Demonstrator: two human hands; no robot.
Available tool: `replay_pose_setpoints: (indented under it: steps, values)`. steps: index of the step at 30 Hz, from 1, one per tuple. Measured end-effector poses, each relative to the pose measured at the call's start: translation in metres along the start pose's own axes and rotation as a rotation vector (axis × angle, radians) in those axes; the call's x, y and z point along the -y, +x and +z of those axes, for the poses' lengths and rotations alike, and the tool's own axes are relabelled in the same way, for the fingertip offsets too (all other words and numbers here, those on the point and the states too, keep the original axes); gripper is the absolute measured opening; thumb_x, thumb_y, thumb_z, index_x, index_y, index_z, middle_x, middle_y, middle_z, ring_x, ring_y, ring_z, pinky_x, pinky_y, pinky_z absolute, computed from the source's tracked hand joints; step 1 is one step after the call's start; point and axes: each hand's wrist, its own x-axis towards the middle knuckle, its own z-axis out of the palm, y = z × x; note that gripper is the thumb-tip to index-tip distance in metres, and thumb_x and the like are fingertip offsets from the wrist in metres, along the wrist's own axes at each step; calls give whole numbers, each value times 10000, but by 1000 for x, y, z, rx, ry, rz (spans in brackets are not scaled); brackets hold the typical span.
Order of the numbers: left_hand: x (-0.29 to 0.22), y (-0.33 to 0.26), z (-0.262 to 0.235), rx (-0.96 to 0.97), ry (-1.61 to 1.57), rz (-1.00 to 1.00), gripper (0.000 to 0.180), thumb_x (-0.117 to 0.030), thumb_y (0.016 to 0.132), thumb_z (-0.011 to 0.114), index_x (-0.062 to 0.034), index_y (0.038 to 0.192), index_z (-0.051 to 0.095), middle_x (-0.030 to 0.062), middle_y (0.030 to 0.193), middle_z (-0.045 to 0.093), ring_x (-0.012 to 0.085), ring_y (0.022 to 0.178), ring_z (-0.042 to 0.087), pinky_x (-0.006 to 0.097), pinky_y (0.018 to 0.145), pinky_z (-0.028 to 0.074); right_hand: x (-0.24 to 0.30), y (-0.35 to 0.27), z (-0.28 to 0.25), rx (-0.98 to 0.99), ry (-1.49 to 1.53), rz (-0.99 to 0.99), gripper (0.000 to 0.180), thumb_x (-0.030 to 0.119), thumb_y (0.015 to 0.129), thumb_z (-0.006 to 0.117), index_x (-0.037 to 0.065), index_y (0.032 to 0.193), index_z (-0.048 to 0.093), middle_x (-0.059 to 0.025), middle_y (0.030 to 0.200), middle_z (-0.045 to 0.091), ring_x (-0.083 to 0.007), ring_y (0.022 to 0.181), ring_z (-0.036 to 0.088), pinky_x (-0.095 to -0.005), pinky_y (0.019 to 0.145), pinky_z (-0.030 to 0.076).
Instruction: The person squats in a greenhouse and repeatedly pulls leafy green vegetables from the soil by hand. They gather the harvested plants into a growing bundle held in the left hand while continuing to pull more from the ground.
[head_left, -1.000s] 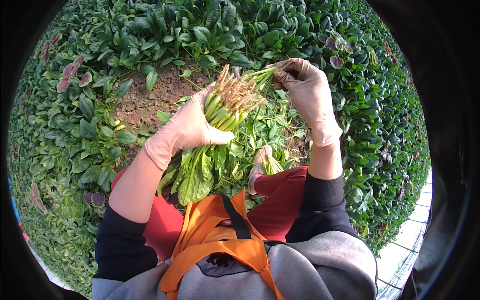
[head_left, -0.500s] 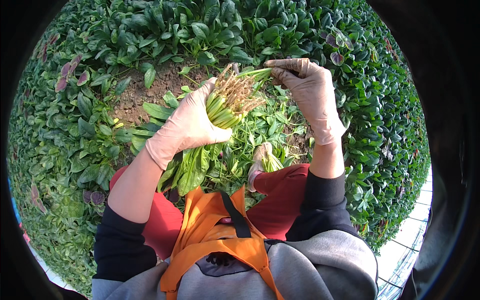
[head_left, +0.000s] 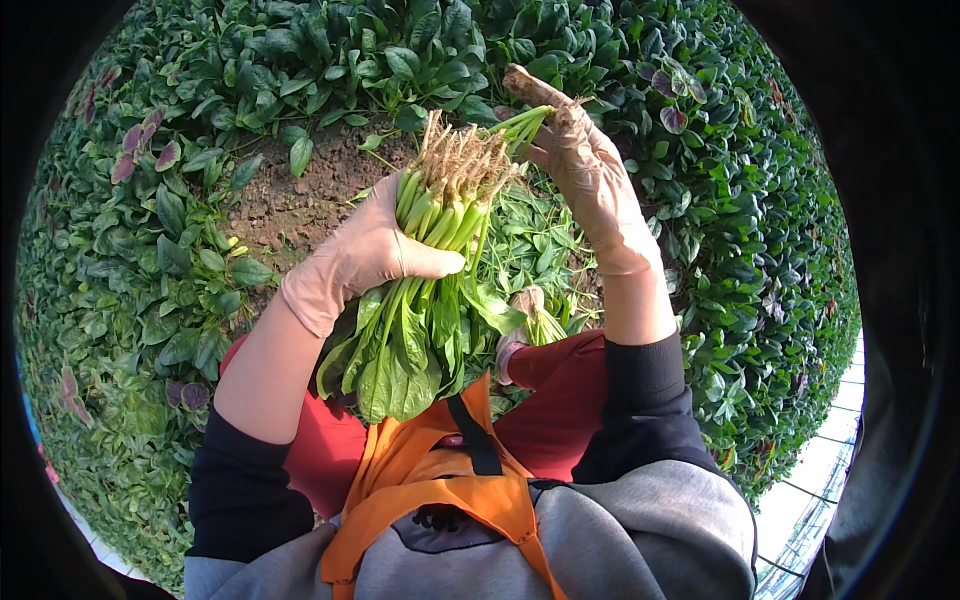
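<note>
Above the lap, shows a grey sweatshirt (head_left: 620, 530) with black ribbed cuffs, an orange cloth apron (head_left: 405, 450) with a black strap, and red trousers (head_left: 330, 440) spread wide at the knees. Reaches up from the lower edge with both forearms, bare between cuffs and thin, wrinkled, pale gloves. Curves the left hand (head_left: 365, 248) around a spinach bunch (head_left: 418, 320) from its left side, clasping it about the stalks, thumb laid across the front. Raises the right hand (head_left: 592, 185) slightly farther out, fingers extended and soil-stained. Has a small spinach plant (head_left: 525, 124) against those fingers, stalks slanting toward the bunch's root end; cannot tell whether pinched or merely resting there.

Holds the bunch roots upward, just beyond the apron: dry, tan, stringy roots (head_left: 460, 155) on top, smooth, rounded, pale green stalks packed below, broad, glossy leaves drooping toward the lap.

Beyond, shows a pale shoe (head_left: 510, 362) with loose stalks (head_left: 543, 328) just beside it, then slender green leaves (head_left: 540, 240) strewn over the ground. Farther out, gives way to crumbly brown soil (head_left: 300, 190) on the left, then to dense beds of dark, oval spinach leaves (head_left: 350, 60), dotted with purple-red foliage (head_left: 130, 150). At the far right, ends in pale sheeting (head_left: 825, 460) crossed by thin dark lines.
</note>
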Motion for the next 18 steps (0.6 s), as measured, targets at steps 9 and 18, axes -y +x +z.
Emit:
replay_pose_setpoints:
  steps: [9, 18]
  values:
    - [-4, -6, -16, 98, -243, 94, 885, -122, 662, 629, 16, 1471, 296, 172, 1244, 594, 307, 1128, 612, 431, 1019, 465, 27, -10, 26, -187, -507, -169, 318, 296, 1041, 459, 84, 1179, 653, -45, 795, 632, -117, 665, 559, -264, 647, 470]
    - [0, -6, -4, -261, -196, 265, 548, 16, 757, 703, -16, 1281, 543, 71, 1158, 650, 178, 1025, 642, 339, 914, 523, -9, -27, 72, -35, -701, -382, 381, 182, 974, 554, -8, 1303, 521, -148, 904, 522, -296, 762, 543, -387, 714, 481]
